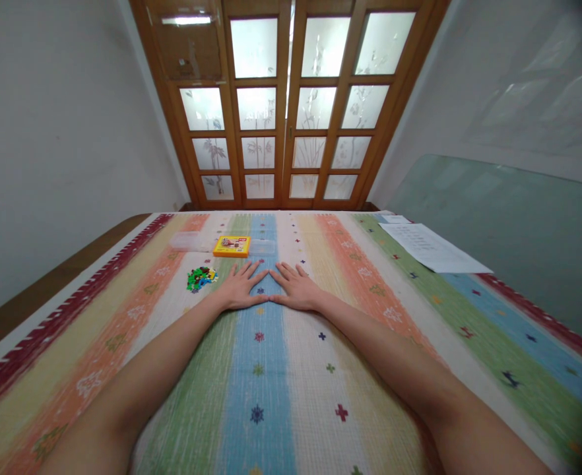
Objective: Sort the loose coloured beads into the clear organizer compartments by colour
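My left hand (241,287) lies flat, palm down, on the striped cloth (271,382), fingers stretched out. My right hand (295,287) lies flat beside it in the same way. Their thumbs and forefingers touch and frame a small triangle of cloth. Neither hand holds anything. A small heap of coloured plastic pieces (200,278) sits just left of my left hand. Beyond it lies a yellow box (231,246), with a clear plastic lid or tray (262,248) next to it.
Another clear tray (187,241) lies left of the yellow box. White paper sheets (429,247) rest at the far right of the cloth. A glass pane (499,224) leans on the right wall. Wooden doors with frosted glass (286,105) stand behind.
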{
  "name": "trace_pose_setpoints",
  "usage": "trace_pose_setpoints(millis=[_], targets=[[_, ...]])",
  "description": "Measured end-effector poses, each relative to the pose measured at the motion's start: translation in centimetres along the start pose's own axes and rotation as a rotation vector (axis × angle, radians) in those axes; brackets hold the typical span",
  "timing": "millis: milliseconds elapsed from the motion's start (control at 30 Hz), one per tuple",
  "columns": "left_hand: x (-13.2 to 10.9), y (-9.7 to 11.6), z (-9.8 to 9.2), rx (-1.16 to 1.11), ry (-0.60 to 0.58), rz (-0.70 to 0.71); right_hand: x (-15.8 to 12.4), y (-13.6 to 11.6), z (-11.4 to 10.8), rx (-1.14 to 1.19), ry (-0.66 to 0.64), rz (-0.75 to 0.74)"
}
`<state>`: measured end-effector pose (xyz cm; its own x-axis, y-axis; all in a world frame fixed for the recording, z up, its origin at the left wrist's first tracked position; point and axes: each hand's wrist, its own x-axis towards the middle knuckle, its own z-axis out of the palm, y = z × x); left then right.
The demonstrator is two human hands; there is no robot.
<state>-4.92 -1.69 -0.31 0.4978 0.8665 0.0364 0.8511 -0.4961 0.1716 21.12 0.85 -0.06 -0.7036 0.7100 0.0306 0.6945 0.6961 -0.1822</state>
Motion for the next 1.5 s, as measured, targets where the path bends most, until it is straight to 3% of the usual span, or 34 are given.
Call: trace_pose_setpoints(millis=[1100,1500], targets=[[-0.04,0.12,0.11,0.004,0.010,-0.008,0.01,-0.12,-0.03,-0.003,-0.009,0.014],[-0.07,0.64,-0.47,0.026,-0.036,-0.024,-0.04,-0.34,-0.31,-0.020,-0.030,0.021]])
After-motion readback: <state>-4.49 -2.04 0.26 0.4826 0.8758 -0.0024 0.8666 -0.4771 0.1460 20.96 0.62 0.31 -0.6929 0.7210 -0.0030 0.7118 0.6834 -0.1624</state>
